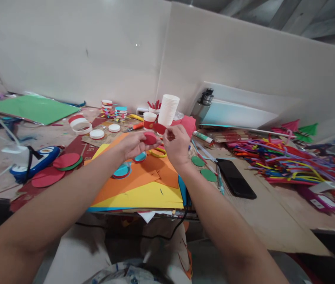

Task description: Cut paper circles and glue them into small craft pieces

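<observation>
My left hand (132, 146) holds a small red disc (149, 138) at its fingertips, over the middle of the worktop. Just to its right, my right hand (177, 145) pinches a thin dark-red paper circle (159, 128) by its edge. The two red pieces are close together but look apart. Beneath the hands lie orange sheets (139, 182) on top of yellow paper (144, 197). Blue-topped round pieces (122, 170) rest on the orange paper, near a pair of yellow-handled scissors (158, 153).
Behind my hands stand stacked white paper cups (168, 109) and a red-and-white cup (149, 120). To the left are red paper circles (47, 177) and a blue glue gun (36, 163). A black phone (236, 178) and heaped pipe cleaners (285, 157) lie right.
</observation>
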{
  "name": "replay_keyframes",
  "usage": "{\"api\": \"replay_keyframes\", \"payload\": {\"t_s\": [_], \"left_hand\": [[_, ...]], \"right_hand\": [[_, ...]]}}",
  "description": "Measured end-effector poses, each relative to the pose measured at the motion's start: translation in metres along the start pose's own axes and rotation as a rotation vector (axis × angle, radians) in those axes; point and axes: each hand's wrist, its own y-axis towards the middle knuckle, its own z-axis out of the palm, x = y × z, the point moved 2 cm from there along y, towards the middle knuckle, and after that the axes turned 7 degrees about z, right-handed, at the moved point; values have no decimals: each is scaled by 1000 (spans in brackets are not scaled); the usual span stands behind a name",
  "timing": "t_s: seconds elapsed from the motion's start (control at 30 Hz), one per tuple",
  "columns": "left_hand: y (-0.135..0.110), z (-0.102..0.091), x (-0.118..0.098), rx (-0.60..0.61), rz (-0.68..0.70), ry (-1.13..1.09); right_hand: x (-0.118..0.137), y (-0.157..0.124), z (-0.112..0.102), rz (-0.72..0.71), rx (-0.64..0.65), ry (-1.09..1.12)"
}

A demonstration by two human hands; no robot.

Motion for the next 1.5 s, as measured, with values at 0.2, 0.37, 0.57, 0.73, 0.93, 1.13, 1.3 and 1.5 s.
{"api": "replay_keyframes", "payload": {"t_s": [0.2, 0.37, 0.57, 0.73, 0.93, 1.13, 1.3, 1.5], "left_hand": [[-1, 7, -1, -5, -37, -80], [-1, 8, -3, -16, -71, -168], [-2, 5, -8, 53, -36, -321], [0, 4, -7, 18, 2, -227], [1, 2, -5, 17, 106, -128], [-1, 2, 1, 10, 157, 56], [-3, 0, 3, 16, 232, 324], [-6, -1, -1, 3, 222, 505]], "right_hand": [[-1, -6, 9, -300, 40, -277], [-7, -10, 16, -486, -16, -377], [-8, -14, 19, -594, -11, -430], [-6, -15, 19, -547, 115, -386], [-8, -9, 14, -123, 100, 136], [-17, -5, 19, 264, 289, 519], [-16, -6, 16, 439, 315, 635], [-17, -6, 19, 521, 301, 723]]}}
